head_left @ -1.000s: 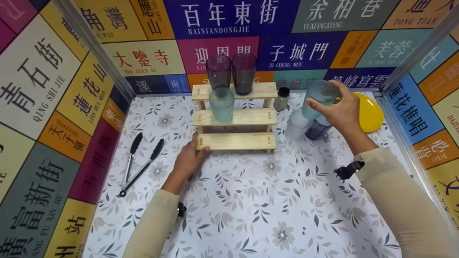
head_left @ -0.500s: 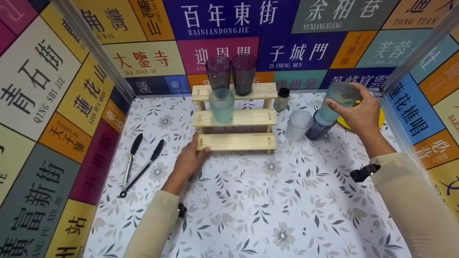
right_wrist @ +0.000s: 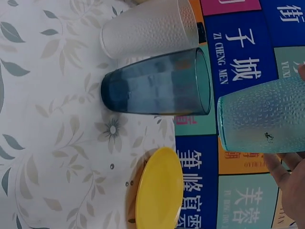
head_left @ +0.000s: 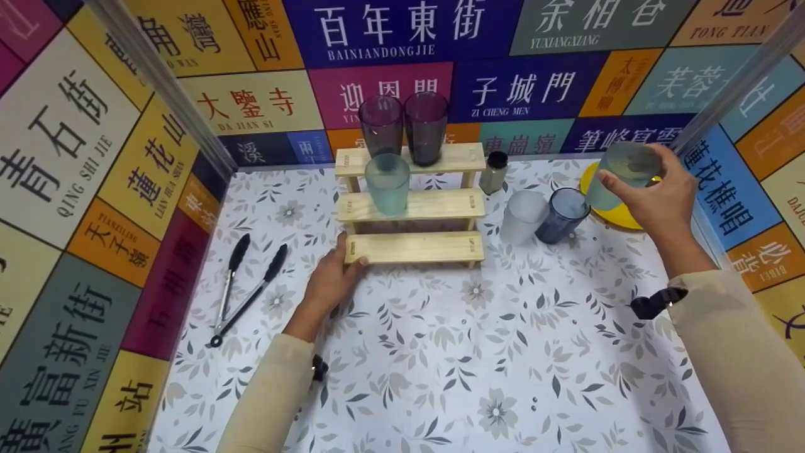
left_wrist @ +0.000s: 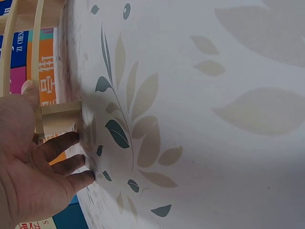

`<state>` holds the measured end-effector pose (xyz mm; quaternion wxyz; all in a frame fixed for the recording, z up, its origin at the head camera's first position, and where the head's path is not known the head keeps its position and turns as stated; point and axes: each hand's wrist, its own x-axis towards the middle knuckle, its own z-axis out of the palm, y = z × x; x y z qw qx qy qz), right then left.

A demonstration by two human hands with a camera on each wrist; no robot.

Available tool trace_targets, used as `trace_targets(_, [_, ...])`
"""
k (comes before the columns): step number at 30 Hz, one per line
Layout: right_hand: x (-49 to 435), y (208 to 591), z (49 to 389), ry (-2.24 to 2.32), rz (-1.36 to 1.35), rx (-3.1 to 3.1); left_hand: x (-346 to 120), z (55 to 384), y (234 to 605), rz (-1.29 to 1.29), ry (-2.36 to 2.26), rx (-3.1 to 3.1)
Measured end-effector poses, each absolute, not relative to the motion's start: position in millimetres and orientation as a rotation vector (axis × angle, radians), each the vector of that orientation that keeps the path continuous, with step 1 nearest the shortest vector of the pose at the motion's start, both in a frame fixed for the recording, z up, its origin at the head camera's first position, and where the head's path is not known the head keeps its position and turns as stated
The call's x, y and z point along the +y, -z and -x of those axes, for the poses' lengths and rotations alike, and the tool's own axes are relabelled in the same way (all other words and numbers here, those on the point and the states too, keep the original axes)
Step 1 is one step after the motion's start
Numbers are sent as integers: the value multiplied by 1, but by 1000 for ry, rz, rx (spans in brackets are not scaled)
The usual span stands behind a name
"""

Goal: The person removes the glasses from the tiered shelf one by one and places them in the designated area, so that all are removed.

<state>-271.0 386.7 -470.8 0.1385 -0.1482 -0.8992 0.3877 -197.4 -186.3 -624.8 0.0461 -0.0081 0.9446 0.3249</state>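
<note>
My right hand (head_left: 668, 192) grips a teal textured glass (head_left: 619, 179), raised above the table, and in the head view it overlaps the yellow plate (head_left: 607, 211). The right wrist view shows the glass's base clearly, with the fingers around its far part. On the left, my left hand (head_left: 333, 277) holds the left end of the bottom step of a three-step wooden rack (head_left: 415, 248), thumb on the board; its other fingers reach down beside the leg in the left wrist view. A second teal glass (head_left: 387, 189) stands on the middle step, and two purple glasses (head_left: 426, 129) stand on the top step.
Right of the rack, a frosted clear glass (head_left: 524, 217) and a blue glass (head_left: 561, 217) stand side by side. Behind them is a small dark-capped jar (head_left: 494, 173). Black-tipped tongs (head_left: 248, 296) lie spread at the left. Printed panels (head_left: 383, 31) wall in the table.
My right hand has carried the teal glass rightward, from over the clear and blue glasses to over the yellow plate. The left hand stays on the rack.
</note>
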Motion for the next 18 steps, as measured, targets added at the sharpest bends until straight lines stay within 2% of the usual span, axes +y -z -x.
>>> trace_targets(18, [409, 517, 268, -1163, 475, -2675, -186, 196, 624, 29, -1016, 2883])
